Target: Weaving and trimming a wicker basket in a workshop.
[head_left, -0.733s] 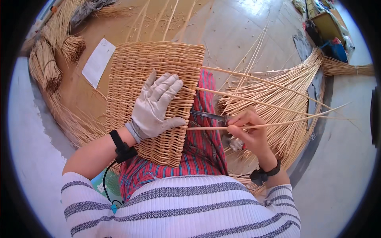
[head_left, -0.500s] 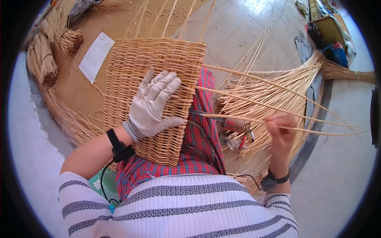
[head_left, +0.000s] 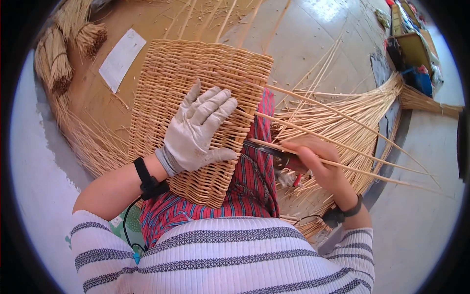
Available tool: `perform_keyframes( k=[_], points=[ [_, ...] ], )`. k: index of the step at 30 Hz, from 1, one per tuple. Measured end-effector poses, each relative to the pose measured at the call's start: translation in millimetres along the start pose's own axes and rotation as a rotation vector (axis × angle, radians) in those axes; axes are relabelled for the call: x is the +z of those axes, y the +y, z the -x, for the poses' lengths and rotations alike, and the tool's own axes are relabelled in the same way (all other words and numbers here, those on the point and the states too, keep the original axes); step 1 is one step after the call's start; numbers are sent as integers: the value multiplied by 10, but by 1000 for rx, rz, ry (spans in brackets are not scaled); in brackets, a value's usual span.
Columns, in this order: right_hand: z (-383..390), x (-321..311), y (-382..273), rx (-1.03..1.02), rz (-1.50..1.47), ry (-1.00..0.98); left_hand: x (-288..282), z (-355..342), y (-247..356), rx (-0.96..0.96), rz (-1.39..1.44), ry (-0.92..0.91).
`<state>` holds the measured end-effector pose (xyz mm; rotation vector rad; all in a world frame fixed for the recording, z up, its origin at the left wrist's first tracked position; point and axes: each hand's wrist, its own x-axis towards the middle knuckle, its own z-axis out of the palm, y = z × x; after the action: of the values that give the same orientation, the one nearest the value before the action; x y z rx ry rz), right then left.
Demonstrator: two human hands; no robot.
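A flat rectangular woven wicker panel (head_left: pixel 196 112) rests on the person's lap. The gloved left hand (head_left: pixel 198 130) lies on the panel. Right of the panel, the bare right hand (head_left: pixel 313 159) grips dark metal shears (head_left: pixel 267 149); loose willow rods (head_left: pixel 352 122) fan out beyond.

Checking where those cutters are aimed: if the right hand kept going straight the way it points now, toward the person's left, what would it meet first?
Most likely the right edge of the woven wicker panel, just beside the gloved left hand's thumb. The right hand holds cutters whose tip is already near that edge; depth is unclear.
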<state>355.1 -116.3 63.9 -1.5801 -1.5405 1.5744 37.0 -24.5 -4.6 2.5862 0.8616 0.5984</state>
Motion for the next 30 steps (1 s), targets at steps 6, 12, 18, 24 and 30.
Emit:
perform_keyframes(
  k=[6,12,18,24,30],
  points=[
    [1,44,84,-218,42,66,-2,-18,-17,11,3,-9],
    [-183,170,-171,-26,108,-128,-1,-1,17,-25,-6,-36],
    [-404,-9,-95,7,260,-353,19,-40,7,5,-56,-54],
    [-364,59,-180,192,460,-319,2,-11,21,-21,-2,-14],
    [-295,27,238,-316,755,-36,-28,-25,15,6,-9,7]
  ],
)
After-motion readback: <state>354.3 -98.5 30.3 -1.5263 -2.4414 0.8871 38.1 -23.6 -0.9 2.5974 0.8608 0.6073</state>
